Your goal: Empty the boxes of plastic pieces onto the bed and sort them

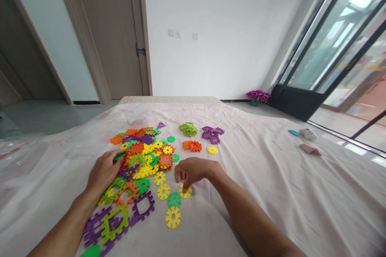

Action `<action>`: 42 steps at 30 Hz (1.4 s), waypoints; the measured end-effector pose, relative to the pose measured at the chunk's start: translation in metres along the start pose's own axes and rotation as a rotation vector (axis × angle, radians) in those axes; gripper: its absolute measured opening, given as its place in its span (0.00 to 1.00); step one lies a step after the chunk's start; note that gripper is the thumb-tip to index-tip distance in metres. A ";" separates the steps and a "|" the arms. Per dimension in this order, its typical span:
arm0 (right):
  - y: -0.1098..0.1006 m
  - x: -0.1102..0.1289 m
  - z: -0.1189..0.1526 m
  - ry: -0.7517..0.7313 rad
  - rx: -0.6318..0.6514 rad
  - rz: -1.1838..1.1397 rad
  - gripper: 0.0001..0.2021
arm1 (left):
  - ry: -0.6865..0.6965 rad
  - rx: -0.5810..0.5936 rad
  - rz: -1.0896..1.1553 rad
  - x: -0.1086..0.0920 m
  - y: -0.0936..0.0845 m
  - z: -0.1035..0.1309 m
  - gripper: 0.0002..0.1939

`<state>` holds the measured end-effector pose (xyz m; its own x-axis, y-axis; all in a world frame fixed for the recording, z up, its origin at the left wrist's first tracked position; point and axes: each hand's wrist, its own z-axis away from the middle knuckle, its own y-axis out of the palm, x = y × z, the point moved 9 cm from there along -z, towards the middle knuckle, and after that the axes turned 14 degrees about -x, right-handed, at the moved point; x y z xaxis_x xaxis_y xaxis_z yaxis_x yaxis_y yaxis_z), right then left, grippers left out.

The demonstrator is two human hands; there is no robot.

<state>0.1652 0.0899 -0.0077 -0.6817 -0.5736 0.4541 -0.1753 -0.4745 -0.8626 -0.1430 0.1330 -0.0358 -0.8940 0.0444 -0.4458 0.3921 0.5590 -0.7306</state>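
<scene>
My left hand point(104, 170) rests along the left side of a pile of plastic interlocking pieces, thumb and fingers apart, with some fingertips hidden by the pieces. In the pile lie yellow notched discs point(146, 172), orange square pieces point(165, 161) and green notched discs point(143, 185). My right hand point(194, 170) is just right of the pile, one finger stretched down onto a yellow notched disc point(187, 195) on the cloth, the others curled. Left of that disc are another yellow disc point(163, 192) and a green disc point(174, 200), with a yellow disc point(173, 217) nearer me.
Behind my right hand lie small groups of lime point(188, 129), purple point(212, 134) and orange pieces point(192, 146). Purple frames point(143, 205) and a lime frame point(115, 223) lie front left. A pale cloth point(256, 176) covers the table; a pink item point(310, 149) lies far right.
</scene>
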 end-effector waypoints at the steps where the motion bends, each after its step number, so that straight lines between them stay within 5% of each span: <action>1: -0.001 0.002 0.001 -0.007 -0.005 -0.013 0.23 | -0.001 0.001 -0.002 0.000 0.000 0.000 0.24; 8: -0.001 0.012 0.006 -0.004 0.002 0.135 0.18 | 0.000 0.000 -0.007 0.000 0.000 -0.001 0.24; 13: -0.004 0.002 0.004 0.017 -0.002 -0.018 0.13 | 0.001 0.004 0.005 0.000 0.001 -0.001 0.25; 21: -0.069 -0.055 0.018 0.200 -0.424 0.042 0.05 | -0.003 0.000 -0.007 0.001 0.001 -0.002 0.24; 30: -0.109 -0.115 0.060 0.546 -0.650 0.223 0.12 | -0.007 -0.003 -0.002 0.003 0.002 -0.001 0.24; 34: -0.096 -0.086 0.037 0.331 -0.645 0.013 0.08 | -0.005 -0.010 -0.008 0.004 0.002 -0.001 0.24; 39: -0.039 -0.013 -0.004 -0.030 -0.378 -0.211 0.11 | 0.004 -0.008 0.002 0.002 0.002 -0.001 0.23; 42: -0.017 0.025 -0.014 -0.157 -0.359 -0.157 0.19 | -0.001 -0.011 -0.002 0.002 0.001 -0.001 0.24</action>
<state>0.1415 0.0933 0.0155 -0.5154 -0.6207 0.5909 -0.5235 -0.3178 -0.7905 -0.1444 0.1346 -0.0369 -0.8946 0.0427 -0.4448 0.3879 0.5685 -0.7255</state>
